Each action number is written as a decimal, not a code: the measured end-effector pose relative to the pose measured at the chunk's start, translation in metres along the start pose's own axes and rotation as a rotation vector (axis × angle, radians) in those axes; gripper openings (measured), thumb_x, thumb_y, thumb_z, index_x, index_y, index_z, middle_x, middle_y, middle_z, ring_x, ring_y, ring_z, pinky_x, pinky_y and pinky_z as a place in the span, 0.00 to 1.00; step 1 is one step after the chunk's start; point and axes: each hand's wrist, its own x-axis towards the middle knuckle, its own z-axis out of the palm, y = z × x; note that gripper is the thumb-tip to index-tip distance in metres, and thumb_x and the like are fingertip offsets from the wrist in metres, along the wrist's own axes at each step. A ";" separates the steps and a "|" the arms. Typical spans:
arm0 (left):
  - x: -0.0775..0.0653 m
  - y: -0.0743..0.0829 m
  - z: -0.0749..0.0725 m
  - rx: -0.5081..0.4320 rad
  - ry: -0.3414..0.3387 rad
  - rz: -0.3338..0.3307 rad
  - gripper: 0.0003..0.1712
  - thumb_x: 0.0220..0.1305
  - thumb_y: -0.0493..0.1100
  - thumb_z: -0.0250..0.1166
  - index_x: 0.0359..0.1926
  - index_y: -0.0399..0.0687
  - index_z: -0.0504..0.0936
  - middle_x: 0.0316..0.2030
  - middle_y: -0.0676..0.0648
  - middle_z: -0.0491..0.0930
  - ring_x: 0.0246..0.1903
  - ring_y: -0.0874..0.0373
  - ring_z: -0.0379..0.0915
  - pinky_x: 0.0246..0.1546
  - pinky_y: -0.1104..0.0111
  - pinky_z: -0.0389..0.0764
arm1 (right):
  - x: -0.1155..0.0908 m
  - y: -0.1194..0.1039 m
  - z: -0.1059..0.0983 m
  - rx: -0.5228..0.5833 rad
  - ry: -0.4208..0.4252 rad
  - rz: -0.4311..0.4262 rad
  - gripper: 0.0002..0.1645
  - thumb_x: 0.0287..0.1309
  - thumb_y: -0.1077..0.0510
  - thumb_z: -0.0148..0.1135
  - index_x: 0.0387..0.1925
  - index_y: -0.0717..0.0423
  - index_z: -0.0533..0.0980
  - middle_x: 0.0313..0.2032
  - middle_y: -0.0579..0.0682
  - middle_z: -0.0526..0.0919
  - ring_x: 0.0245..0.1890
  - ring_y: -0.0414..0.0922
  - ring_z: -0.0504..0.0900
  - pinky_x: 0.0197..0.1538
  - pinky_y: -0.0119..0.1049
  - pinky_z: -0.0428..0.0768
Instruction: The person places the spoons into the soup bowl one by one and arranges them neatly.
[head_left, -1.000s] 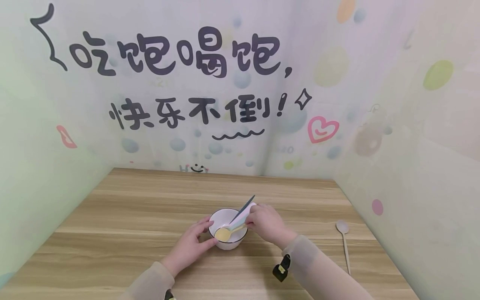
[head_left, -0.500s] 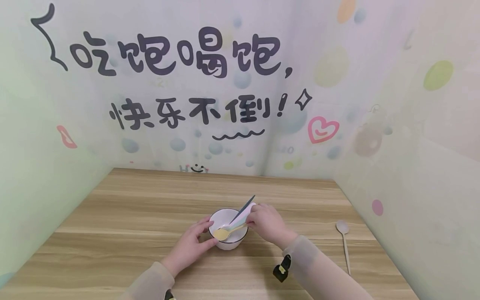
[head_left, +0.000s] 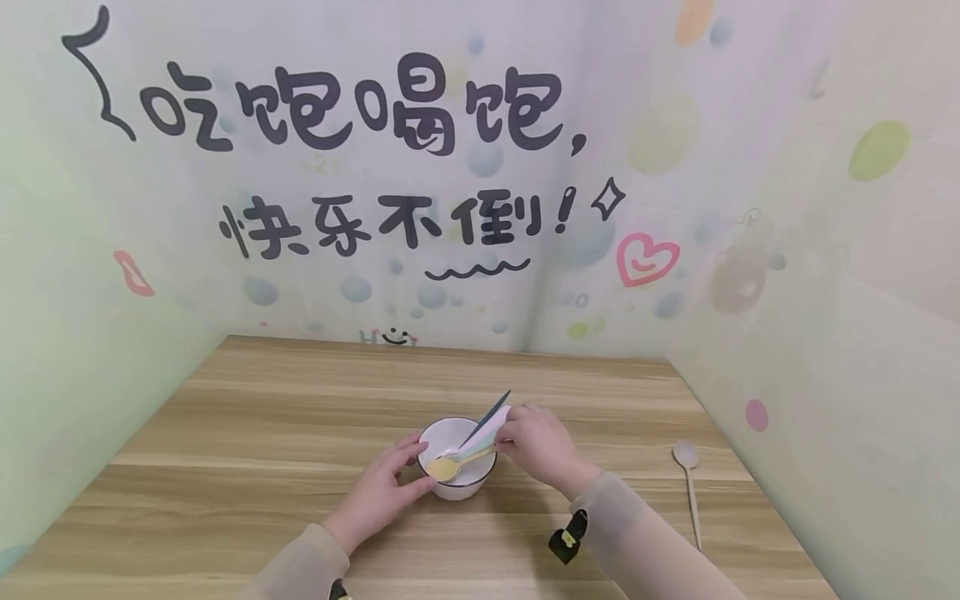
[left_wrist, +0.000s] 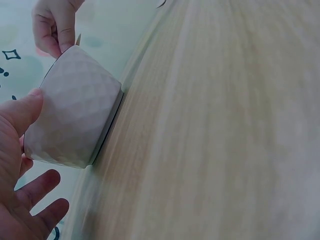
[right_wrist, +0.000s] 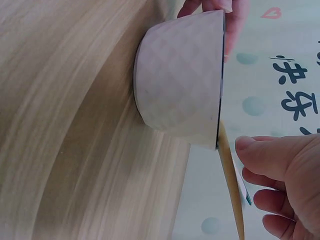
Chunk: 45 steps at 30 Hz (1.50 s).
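Observation:
A white bowl (head_left: 456, 490) with a dark rim and a faceted outside stands upright on the table. Its left side is held by my left hand (head_left: 380, 490), thumb on the near side and index finger toward the far side. In the bowl lean a yellow spoon (head_left: 444, 469), a dark blue handle (head_left: 489, 414), and pink and mint handles beside it. My right hand (head_left: 542, 444) is at the right rim, close to these handles. In the right wrist view the thumb (right_wrist: 260, 156) stands apart from the yellow handle (right_wrist: 231, 180), with the other fingers loosely bent.
A grey spoon (head_left: 692, 492) lies on the wooden table (head_left: 300, 400) at the right, its bowl end away from me. Walls with printed lettering and coloured dots close off the back and both sides.
The yellow spoon's head has dropped slightly left and down inside the bowl. My right hand has eased a little to the right, off the yellow handle. The left hand stays put.

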 end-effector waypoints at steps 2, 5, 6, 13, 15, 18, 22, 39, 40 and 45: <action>0.000 0.000 0.000 0.001 0.000 0.005 0.32 0.56 0.50 0.72 0.59 0.39 0.76 0.67 0.42 0.66 0.56 0.49 0.70 0.57 0.49 0.73 | -0.001 0.002 -0.001 -0.005 0.023 -0.010 0.03 0.47 0.55 0.74 0.27 0.46 0.86 0.26 0.39 0.79 0.29 0.40 0.72 0.33 0.33 0.72; 0.000 0.001 0.000 -0.001 -0.001 0.005 0.32 0.56 0.50 0.72 0.59 0.39 0.76 0.67 0.42 0.66 0.55 0.50 0.71 0.57 0.50 0.73 | -0.002 0.006 -0.004 -0.004 0.050 -0.018 0.04 0.46 0.55 0.75 0.28 0.47 0.86 0.28 0.41 0.80 0.30 0.42 0.74 0.35 0.35 0.75; 0.000 0.002 0.000 -0.001 -0.002 0.005 0.32 0.56 0.50 0.72 0.59 0.39 0.76 0.67 0.42 0.66 0.55 0.50 0.71 0.57 0.50 0.73 | -0.003 0.007 -0.005 0.000 0.057 -0.016 0.04 0.46 0.56 0.75 0.28 0.47 0.86 0.28 0.41 0.80 0.31 0.42 0.74 0.36 0.36 0.75; 0.000 0.002 0.000 -0.008 -0.005 -0.005 0.32 0.56 0.49 0.72 0.59 0.40 0.76 0.67 0.43 0.66 0.55 0.50 0.71 0.57 0.50 0.73 | -0.011 0.014 -0.010 0.025 0.099 0.021 0.04 0.47 0.58 0.74 0.29 0.49 0.86 0.27 0.41 0.80 0.31 0.41 0.75 0.37 0.36 0.77; 0.000 0.003 0.000 -0.008 -0.006 -0.010 0.32 0.56 0.49 0.72 0.59 0.40 0.76 0.67 0.44 0.66 0.56 0.50 0.70 0.58 0.50 0.72 | -0.014 0.015 -0.011 0.038 0.111 0.037 0.04 0.47 0.59 0.74 0.29 0.49 0.86 0.27 0.40 0.79 0.31 0.40 0.75 0.36 0.35 0.77; 0.000 0.003 0.000 -0.005 -0.005 -0.011 0.32 0.57 0.49 0.71 0.59 0.39 0.76 0.67 0.43 0.66 0.58 0.47 0.69 0.58 0.49 0.72 | -0.020 0.018 -0.012 0.053 0.128 0.056 0.05 0.46 0.59 0.75 0.29 0.49 0.86 0.27 0.40 0.79 0.30 0.40 0.74 0.35 0.35 0.76; -0.001 0.003 0.000 -0.004 -0.008 -0.014 0.32 0.57 0.48 0.71 0.59 0.39 0.76 0.67 0.43 0.66 0.60 0.46 0.67 0.59 0.49 0.71 | -0.028 0.021 -0.013 0.069 0.159 0.078 0.06 0.45 0.60 0.75 0.28 0.50 0.85 0.25 0.40 0.77 0.29 0.41 0.73 0.33 0.36 0.75; -0.001 0.001 -0.001 -0.005 -0.022 -0.035 0.33 0.56 0.51 0.71 0.60 0.41 0.76 0.68 0.48 0.65 0.55 0.51 0.70 0.58 0.50 0.72 | -0.070 0.031 -0.009 0.247 0.091 0.392 0.03 0.51 0.61 0.72 0.30 0.51 0.85 0.30 0.39 0.79 0.37 0.43 0.77 0.42 0.43 0.77; -0.001 0.001 0.000 -0.005 -0.022 -0.033 0.33 0.56 0.51 0.71 0.60 0.41 0.76 0.68 0.48 0.65 0.55 0.52 0.70 0.58 0.50 0.72 | -0.072 0.032 -0.009 0.259 0.091 0.410 0.03 0.51 0.61 0.72 0.30 0.52 0.85 0.30 0.39 0.79 0.38 0.43 0.77 0.42 0.42 0.77; -0.001 0.001 -0.001 -0.001 -0.019 -0.030 0.34 0.56 0.52 0.72 0.60 0.42 0.76 0.68 0.48 0.65 0.54 0.52 0.71 0.58 0.51 0.72 | -0.088 0.039 -0.009 0.285 0.097 0.480 0.04 0.52 0.62 0.71 0.32 0.54 0.84 0.30 0.40 0.79 0.36 0.42 0.76 0.39 0.41 0.78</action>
